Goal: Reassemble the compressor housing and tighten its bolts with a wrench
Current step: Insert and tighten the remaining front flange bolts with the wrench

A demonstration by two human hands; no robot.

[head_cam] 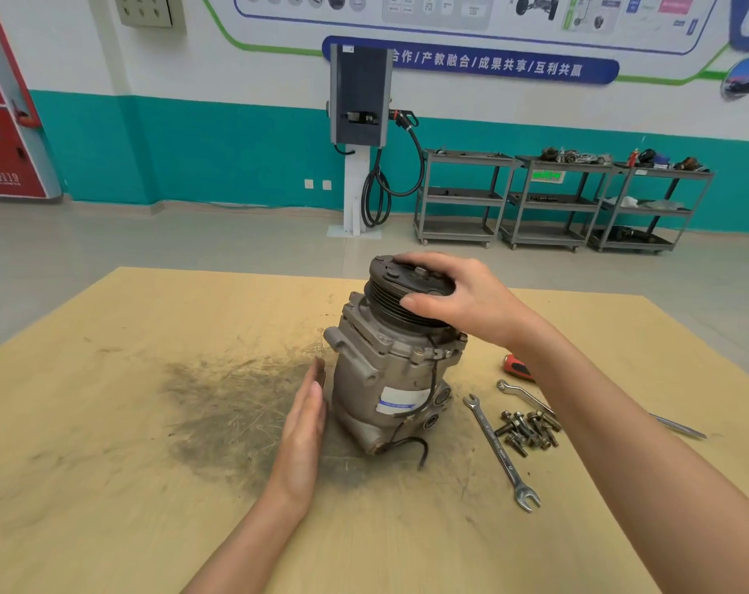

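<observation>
Bare board (107,422) left of compressor (385,379); wrenches (499,450), bolts (527,428) crowding its right.

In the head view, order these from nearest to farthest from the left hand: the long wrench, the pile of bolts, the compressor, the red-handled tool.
From the left hand:
1. compressor, right beside the fingers.
2. long wrench, flat on the table, right of the compressor.
3. pile of bolts, just beyond the wrench.
4. red-handled tool, farthest right, by the right forearm.

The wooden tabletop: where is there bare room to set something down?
Bare wood lies left of the dark smudge and along the near edge. It is crowded right of the grey metal compressor: steel wrench, pile of bolts.
</observation>
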